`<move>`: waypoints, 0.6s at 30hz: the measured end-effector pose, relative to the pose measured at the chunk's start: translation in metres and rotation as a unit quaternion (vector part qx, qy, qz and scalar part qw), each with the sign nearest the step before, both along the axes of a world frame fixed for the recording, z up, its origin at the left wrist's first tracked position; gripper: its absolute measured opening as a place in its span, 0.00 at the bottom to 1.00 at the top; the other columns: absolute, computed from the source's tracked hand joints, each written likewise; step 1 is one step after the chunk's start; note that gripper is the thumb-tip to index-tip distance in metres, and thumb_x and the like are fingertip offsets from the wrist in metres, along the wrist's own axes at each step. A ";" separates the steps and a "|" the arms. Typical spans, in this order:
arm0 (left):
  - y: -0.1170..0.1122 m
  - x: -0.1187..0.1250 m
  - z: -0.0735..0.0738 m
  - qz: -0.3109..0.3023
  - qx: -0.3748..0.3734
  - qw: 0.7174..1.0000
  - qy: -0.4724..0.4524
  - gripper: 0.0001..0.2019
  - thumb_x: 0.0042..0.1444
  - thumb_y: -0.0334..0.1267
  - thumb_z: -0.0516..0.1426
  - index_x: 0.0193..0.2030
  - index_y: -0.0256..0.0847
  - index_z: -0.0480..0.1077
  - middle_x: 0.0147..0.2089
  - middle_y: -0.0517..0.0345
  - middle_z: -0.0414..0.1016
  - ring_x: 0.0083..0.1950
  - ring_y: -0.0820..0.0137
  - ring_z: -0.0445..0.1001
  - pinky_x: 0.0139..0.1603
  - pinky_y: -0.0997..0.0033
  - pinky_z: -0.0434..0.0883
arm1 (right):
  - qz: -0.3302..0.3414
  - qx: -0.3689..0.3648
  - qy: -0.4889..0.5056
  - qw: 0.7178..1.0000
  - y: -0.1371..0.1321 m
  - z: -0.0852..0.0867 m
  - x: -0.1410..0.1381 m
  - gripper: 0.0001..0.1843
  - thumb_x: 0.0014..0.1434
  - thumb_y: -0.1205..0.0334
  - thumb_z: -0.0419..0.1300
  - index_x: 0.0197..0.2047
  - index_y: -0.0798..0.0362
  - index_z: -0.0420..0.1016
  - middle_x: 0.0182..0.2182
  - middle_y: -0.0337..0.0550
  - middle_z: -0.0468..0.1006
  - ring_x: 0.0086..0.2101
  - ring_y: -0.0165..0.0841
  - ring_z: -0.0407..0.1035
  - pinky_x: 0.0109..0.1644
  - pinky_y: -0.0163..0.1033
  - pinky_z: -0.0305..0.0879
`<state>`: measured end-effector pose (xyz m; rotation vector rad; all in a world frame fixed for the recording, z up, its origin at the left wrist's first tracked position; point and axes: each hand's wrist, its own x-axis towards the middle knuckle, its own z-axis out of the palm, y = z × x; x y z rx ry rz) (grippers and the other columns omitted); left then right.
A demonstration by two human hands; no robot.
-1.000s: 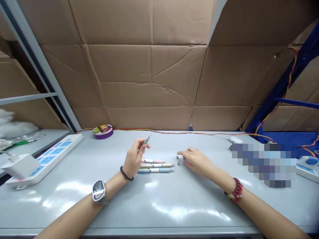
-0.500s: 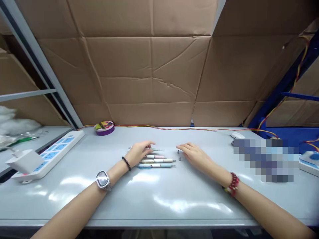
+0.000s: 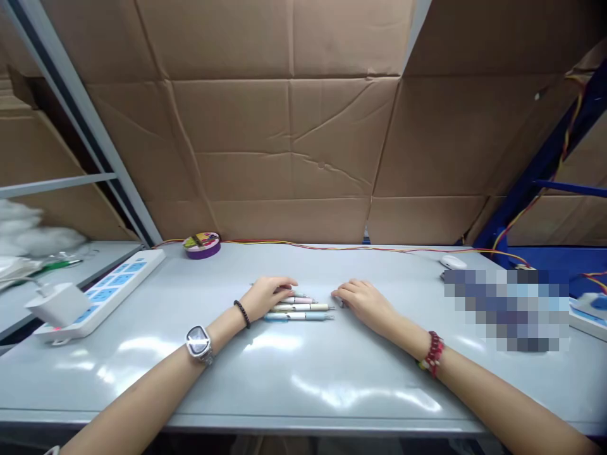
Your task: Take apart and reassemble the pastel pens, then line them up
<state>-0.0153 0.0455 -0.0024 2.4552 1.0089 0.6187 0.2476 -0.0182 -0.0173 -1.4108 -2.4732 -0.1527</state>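
Several mechanical-looking pens lie side by side in the middle of the table, among them a blue one (image 3: 303,316), a cream one (image 3: 306,308) and a pink one (image 3: 300,301). My left hand (image 3: 266,298) rests over their left ends, thumb and fingers apart. Beneath it, a pale green pen (image 3: 300,294) is partly covered. To the right of the pens, my right hand (image 3: 367,303) is lowered with its fingers bent over small grey pieces. One grey piece (image 3: 341,304) shows under the fingers; whether they touch it I cannot tell.
A white power strip (image 3: 111,291) with a plugged-in charger (image 3: 61,304) lies at the left. Near the back edge sit a purple round tin (image 3: 202,245) and thin cables (image 3: 303,244). At the right are a white mouse (image 3: 453,261) and a blurred-out item (image 3: 507,309). Cardboard (image 3: 289,139) forms the back.
My right hand has come down slightly to the left, its fingers now covering much of the grey pieces. My left hand's thumb and fingers have moved closer together over the pens.
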 end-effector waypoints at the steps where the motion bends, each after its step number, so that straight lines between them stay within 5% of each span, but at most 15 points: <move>1: 0.000 0.000 0.000 -0.005 0.001 1.000 -0.003 0.12 0.58 0.41 0.50 0.45 0.45 0.70 0.41 0.60 0.76 0.41 0.68 0.74 0.42 0.72 0.67 | -0.001 -0.001 -0.002 1.000 0.000 -0.001 0.000 0.17 0.58 0.76 0.48 0.44 0.49 0.70 0.37 0.42 0.74 0.38 0.33 0.64 0.41 0.38 0.57; 5: -0.001 0.000 0.003 -0.025 0.030 0.999 -0.005 0.11 0.59 0.41 0.50 0.45 0.44 0.69 0.44 0.60 0.74 0.44 0.68 0.71 0.45 0.72 0.66 | -0.003 -0.003 -0.002 1.000 0.001 -0.002 0.000 0.18 0.58 0.77 0.46 0.45 0.50 0.69 0.38 0.42 0.74 0.39 0.33 0.64 0.41 0.38 0.57; 18: -0.020 0.004 0.011 -0.102 0.145 0.975 0.134 0.12 0.61 0.42 0.48 0.38 0.42 0.71 0.33 0.55 0.68 0.38 0.66 0.65 0.38 0.70 0.62 | -0.013 0.005 0.001 1.000 0.002 0.000 0.004 0.12 0.58 0.73 0.50 0.37 0.51 0.72 0.32 0.41 0.72 0.36 0.33 0.63 0.38 0.37 0.57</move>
